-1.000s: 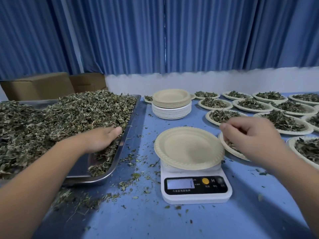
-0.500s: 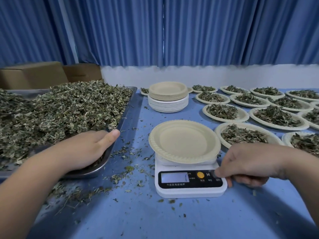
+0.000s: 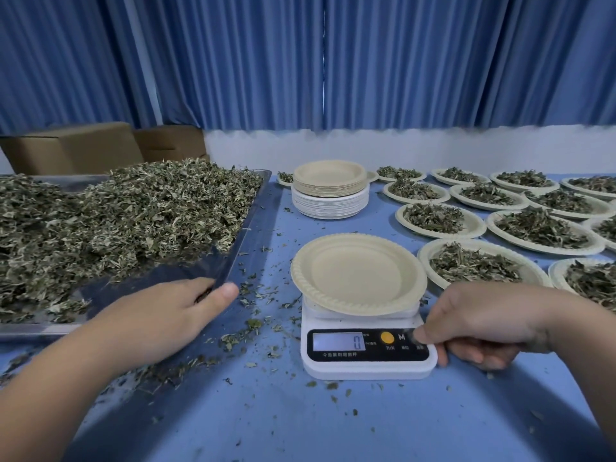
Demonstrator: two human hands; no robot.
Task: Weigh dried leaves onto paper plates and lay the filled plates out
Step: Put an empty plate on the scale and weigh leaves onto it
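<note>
An empty beige paper plate [image 3: 358, 275] sits on a small white digital scale [image 3: 366, 365] whose display reads 0. My right hand [image 3: 483, 318] is at the scale's right end. One fingertip presses a button on the black panel, and the other fingers are curled beside the scale and hold nothing. My left hand [image 3: 160, 321] rests palm down on the near right corner of the metal tray [image 3: 246, 235], thumb stretched out. The tray is heaped with dried leaves [image 3: 116, 221]. Several filled plates [image 3: 476, 265] lie in rows to the right.
A stack of empty paper plates [image 3: 330, 191] stands behind the scale. Loose leaf crumbs [image 3: 253, 328] litter the blue table [image 3: 333, 428] between tray and scale. Cardboard boxes [image 3: 73, 148] sit at the back left under blue curtains.
My right hand came down from above the filled plates to the scale's right end and now presses a button. My left hand slid from the leaves to the tray's corner.
</note>
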